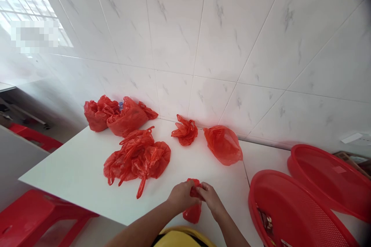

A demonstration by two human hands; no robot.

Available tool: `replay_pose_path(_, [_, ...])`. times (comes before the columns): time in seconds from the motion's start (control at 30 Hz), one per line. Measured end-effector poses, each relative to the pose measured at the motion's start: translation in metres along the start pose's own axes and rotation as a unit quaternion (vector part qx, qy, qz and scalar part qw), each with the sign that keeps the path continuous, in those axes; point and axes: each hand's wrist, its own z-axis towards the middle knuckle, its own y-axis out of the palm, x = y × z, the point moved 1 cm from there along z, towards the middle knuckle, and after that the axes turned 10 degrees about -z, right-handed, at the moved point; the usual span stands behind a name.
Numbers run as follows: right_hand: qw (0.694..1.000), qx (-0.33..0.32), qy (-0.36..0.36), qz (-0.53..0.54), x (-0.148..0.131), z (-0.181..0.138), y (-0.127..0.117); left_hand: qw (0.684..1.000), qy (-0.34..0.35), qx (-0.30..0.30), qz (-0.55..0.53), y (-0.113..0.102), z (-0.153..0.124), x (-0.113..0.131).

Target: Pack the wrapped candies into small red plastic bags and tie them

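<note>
Near the front edge of the white table (87,179), a red plastic bag (192,213) is bunched into a narrow shape between my hands. My left hand (183,197) closes around it from the left. On the other side, my right hand (209,197) pinches its upper part with thumb and fingers. Part of the bag sticks out above my fingers and part hangs below them. What is inside it, if anything, I cannot make out. A small crumpled red bag (185,131) and a puffed-out red bag (223,144) lie beyond my hands, by the wall.
Several tied red bags (139,158) lie left of my hands, with fuller bags (127,117) behind them. Two red plastic baskets (255,185) stand at the right; the nearer holds small packets (265,218). Red stools (31,216) stand at the left. A tiled wall (174,46) borders the table.
</note>
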Motion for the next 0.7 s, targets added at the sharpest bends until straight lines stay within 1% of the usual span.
replay_pose_path(0.07, [1.0, -0.016, -0.001, -0.001, -0.001, 0.001, 0.002, 1.0, 0.003, 0.005, 0.02, 0.002, 0.001, -0.001])
replay_pose_path(0.1, [1.0, -0.014, -0.002, -0.004, -0.001, 0.002, 0.003, 0.999, 0.006, 0.009, 0.03, 0.002, 0.002, -0.001])
replay_pose_path(0.17, [1.0, 0.013, -0.002, -0.012, -0.001, 0.005, 0.005, 0.999, 0.019, 0.013, 0.047, 0.002, 0.003, 0.001])
replay_pose_path(0.27, [0.997, 0.075, -0.003, -0.019, -0.001, 0.009, 0.009, 0.997, 0.043, 0.015, 0.057, -0.001, 0.004, 0.007])
replay_pose_path(0.33, [0.995, 0.095, 0.0, -0.02, -0.003, 0.01, 0.012, 0.997, 0.053, 0.017, 0.055, -0.004, 0.005, 0.011])
replay_pose_path(0.4, [0.997, 0.081, -0.001, -0.022, -0.007, 0.009, 0.011, 0.997, 0.06, 0.02, 0.049, -0.008, 0.005, 0.013])
replay_pose_path(0.47, [0.999, 0.019, -0.02, -0.021, -0.013, 0.006, 0.006, 0.997, 0.052, 0.028, 0.045, -0.016, 0.001, 0.013])
replay_pose_path(0.53, [0.999, -0.041, -0.03, -0.014, -0.017, 0.002, -0.005, 0.998, 0.029, 0.051, 0.039, -0.032, -0.006, 0.011])
replay_pose_path(0.57, [0.998, -0.053, -0.025, -0.01, -0.017, 0.0, -0.012, 0.997, 0.018, 0.069, 0.034, -0.044, -0.011, 0.011])
replay_pose_path(0.63, [0.999, -0.039, 0.006, -0.01, -0.014, -0.004, -0.027, 0.993, 0.006, 0.121, 0.018, -0.076, -0.023, 0.011])
replay_pose_path(0.7, [0.999, -0.011, 0.04, -0.025, -0.006, -0.006, -0.039, 0.982, 0.017, 0.188, 0.004, -0.116, -0.036, 0.011])
